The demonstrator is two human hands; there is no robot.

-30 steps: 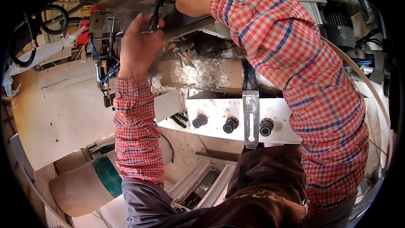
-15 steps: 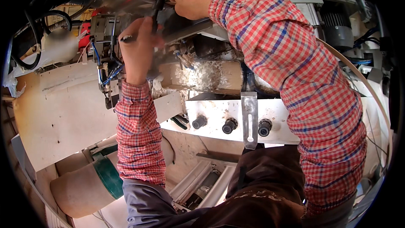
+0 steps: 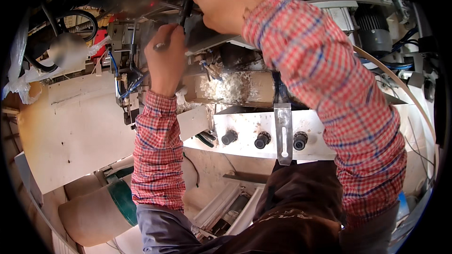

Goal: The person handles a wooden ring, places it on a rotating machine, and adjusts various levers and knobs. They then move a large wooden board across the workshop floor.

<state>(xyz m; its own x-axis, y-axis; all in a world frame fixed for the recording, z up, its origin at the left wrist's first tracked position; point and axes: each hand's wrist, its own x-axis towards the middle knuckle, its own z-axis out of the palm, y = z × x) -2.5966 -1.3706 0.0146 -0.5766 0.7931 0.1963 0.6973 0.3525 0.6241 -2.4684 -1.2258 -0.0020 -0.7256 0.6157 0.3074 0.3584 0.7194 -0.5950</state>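
Note:
My left hand is closed in a fist at the machine, wrapped around a dark rod-shaped tool whose rounded end pokes out by the thumb side. A dark upright bar stands just above its fingers, close to my right hand. My right hand reaches farther up, knuckles bent over the machine's dark upper part; its fingertips, and anything in them, are hidden. Beneath both hands lies a cardboard-coloured trough with a pile of whitish shavings in it.
A white panel with several black knobs and a slotted metal bracket faces me. On the left are a white board, blue air tubes and black cables. A motor sits right; a beige-and-green bin stands low left.
The view has shifted a little, so the machine sits slightly right and lower. My left hand, smeared by motion before, now shows more clearly. Both hands stay at the same part of the machine.

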